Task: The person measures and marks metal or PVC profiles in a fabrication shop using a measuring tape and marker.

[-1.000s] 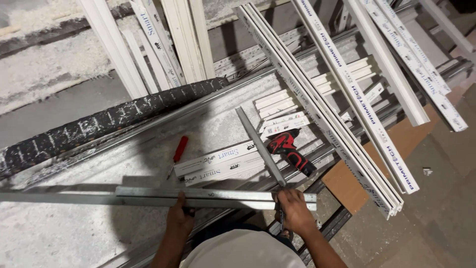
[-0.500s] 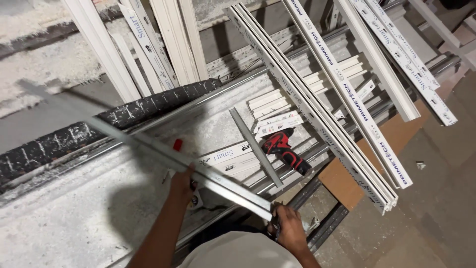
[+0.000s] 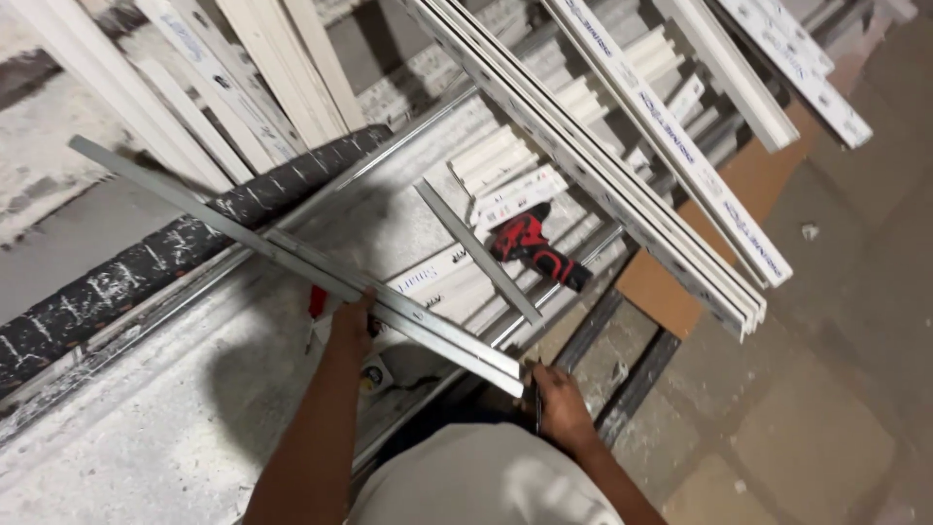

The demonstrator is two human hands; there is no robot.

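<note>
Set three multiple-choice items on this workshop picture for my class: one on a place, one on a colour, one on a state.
1. Where does the power drill lie?
A. on the white profiles
B. on the cardboard
C. in a hand

2. What colour is the drill?
A. blue
B. red and black
C. yellow

3. How is the long metal strip held?
A. flat on the floor
B. upright
C. slanting, held in both hands

Answers: 1 A, it rests on the bench's profiles; 2 B, red body, black parts; 3 C, left hand mid-strip, right hand at its near end.
</note>
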